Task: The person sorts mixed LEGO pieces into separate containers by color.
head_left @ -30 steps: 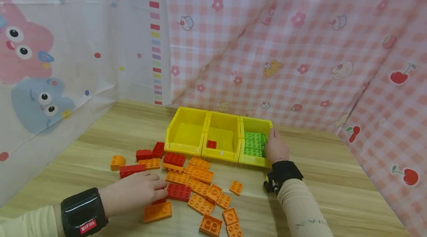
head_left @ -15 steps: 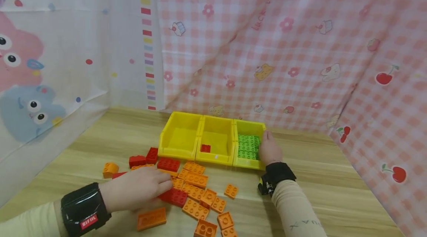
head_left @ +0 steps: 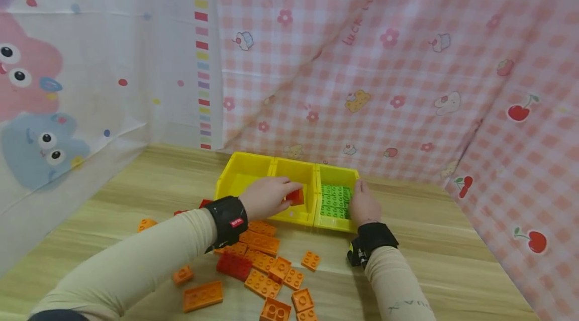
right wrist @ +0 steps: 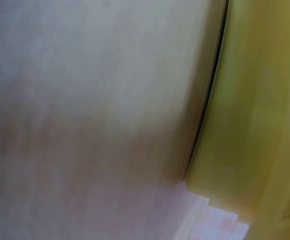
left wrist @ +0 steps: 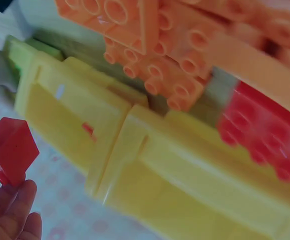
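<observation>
My left hand (head_left: 284, 193) pinches a small red brick (head_left: 296, 197) just over the middle yellow bin (head_left: 294, 172). The left wrist view shows that red brick (left wrist: 11, 151) between the fingertips (left wrist: 12, 212), above the yellow bins (left wrist: 185, 175). The flat of my right hand (head_left: 360, 200) rests against the right wall of the right yellow bin (head_left: 338, 174), which holds several green bricks (head_left: 333, 201). The left yellow bin (head_left: 242, 173) shows nothing inside. The right wrist view is blurred and shows only a yellow bin wall (right wrist: 260, 100).
Several orange bricks (head_left: 262, 260) and a red brick (head_left: 233, 264) lie scattered on the wooden table (head_left: 429, 230) in front of the bins. Printed cloth (head_left: 384, 60) hangs close behind the bins and along both sides.
My left hand lifted a red brick from the loose pile and carried it forward over the middle bin. The right hand stayed against the right bin.
</observation>
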`<state>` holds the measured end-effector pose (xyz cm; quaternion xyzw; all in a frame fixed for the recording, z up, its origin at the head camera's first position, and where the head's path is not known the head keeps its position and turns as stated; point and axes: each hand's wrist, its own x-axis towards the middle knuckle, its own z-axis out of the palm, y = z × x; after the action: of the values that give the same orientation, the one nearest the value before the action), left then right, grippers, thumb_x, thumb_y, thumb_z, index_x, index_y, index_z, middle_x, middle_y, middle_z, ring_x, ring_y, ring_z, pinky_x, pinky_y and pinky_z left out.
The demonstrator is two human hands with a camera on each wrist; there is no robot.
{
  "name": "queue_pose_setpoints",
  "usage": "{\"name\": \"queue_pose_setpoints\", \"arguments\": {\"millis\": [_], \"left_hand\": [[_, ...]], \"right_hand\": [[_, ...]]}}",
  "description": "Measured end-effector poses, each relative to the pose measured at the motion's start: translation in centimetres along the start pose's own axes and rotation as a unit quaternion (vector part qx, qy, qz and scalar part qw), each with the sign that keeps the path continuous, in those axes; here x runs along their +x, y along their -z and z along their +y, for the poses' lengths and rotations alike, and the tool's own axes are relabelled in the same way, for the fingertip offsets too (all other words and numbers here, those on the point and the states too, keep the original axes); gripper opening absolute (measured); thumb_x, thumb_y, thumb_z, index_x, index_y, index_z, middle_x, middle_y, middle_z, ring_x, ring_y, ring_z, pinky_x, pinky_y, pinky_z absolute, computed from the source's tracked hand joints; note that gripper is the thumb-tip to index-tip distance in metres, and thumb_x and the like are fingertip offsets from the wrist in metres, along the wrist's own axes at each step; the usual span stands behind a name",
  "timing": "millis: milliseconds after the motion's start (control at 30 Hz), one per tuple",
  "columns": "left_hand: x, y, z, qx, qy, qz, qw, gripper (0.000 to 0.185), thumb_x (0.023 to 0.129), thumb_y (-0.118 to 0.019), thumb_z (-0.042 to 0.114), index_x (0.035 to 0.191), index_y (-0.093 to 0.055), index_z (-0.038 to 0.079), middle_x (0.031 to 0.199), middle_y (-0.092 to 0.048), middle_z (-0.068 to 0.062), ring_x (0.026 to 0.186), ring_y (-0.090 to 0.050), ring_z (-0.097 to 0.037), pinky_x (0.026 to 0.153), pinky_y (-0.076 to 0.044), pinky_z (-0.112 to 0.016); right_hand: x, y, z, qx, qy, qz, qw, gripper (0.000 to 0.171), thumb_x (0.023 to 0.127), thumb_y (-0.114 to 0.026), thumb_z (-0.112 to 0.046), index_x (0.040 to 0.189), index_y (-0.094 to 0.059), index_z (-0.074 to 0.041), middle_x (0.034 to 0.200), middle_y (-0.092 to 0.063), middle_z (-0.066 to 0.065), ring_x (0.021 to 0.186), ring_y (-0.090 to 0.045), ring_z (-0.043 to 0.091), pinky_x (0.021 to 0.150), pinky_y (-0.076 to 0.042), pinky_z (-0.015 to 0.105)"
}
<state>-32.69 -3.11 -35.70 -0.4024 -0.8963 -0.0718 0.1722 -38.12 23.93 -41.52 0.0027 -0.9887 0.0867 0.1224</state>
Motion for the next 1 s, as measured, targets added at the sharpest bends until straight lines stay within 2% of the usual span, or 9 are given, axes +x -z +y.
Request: {"name": "queue_pose_setpoints", "arguments": {"millis": [133, 300, 500, 700, 1000], "left_hand": [[1.3, -2.5, -0.3, 0.03, 0.002, -0.011, 0.9995, 0.037, 0.086, -0.067, 0.018, 0.122, -0.06, 0.013, 0.097, -0.063, -0.003, 0.084, -0.06, -0.017, 0.075, -0.048, -0.031], [2.0, -3.7, -0.8, 0.053, 0.006, -0.05, 0.9973, 0.036, 0.088, -0.065, 0.016, 0.123, -0.06, 0.015, 0.101, -0.064, -0.004, 0.092, -0.061, -0.019, 0.083, -0.047, -0.036], [2.2, -4.3, -1.3, 0.065, 0.006, -0.116, 0.9911, 0.035, 0.092, -0.059, 0.016, 0.127, -0.058, 0.018, 0.108, -0.064, -0.005, 0.099, -0.06, -0.022, 0.088, -0.044, -0.044], [2.0, -4.6, -1.4, 0.076, 0.012, -0.134, 0.9881, 0.032, 0.092, -0.058, 0.021, 0.125, -0.06, 0.02, 0.106, -0.064, -0.004, 0.1, -0.059, -0.021, 0.096, -0.037, -0.047], [2.2, -5.3, -1.1, 0.127, 0.04, -0.164, 0.9775, 0.032, 0.096, -0.052, 0.024, 0.126, -0.059, 0.027, 0.111, -0.063, 0.0, 0.107, -0.056, -0.021, 0.104, -0.026, -0.051]], "right_hand": [[0.1, -0.4, -0.1, 0.002, -0.007, -0.01, 1.0, 0.049, 0.097, -0.039, -0.006, 0.143, -0.025, 0.007, 0.145, -0.029, 0.023, 0.104, -0.055, 0.039, 0.085, -0.045, 0.05], [0.4, -0.4, 0.1, 0.01, -0.007, -0.007, 1.0, 0.051, 0.097, -0.042, -0.008, 0.143, -0.024, 0.007, 0.145, -0.028, 0.022, 0.103, -0.055, 0.039, 0.086, -0.045, 0.049], [0.3, -0.4, 0.4, 0.004, -0.009, -0.008, 1.0, 0.052, 0.098, -0.042, -0.009, 0.144, -0.024, 0.007, 0.146, -0.028, 0.022, 0.106, -0.054, 0.038, 0.087, -0.045, 0.048], [0.4, -0.5, 0.5, 0.001, -0.011, -0.011, 1.0, 0.053, 0.098, -0.043, -0.01, 0.144, -0.023, 0.007, 0.147, -0.026, 0.023, 0.101, -0.056, 0.039, 0.085, -0.045, 0.049], [0.4, -0.5, 0.5, 0.003, -0.006, -0.008, 1.0, 0.054, 0.097, -0.045, -0.011, 0.143, -0.024, 0.007, 0.146, -0.028, 0.024, 0.105, -0.054, 0.038, 0.088, -0.044, 0.048]]}}
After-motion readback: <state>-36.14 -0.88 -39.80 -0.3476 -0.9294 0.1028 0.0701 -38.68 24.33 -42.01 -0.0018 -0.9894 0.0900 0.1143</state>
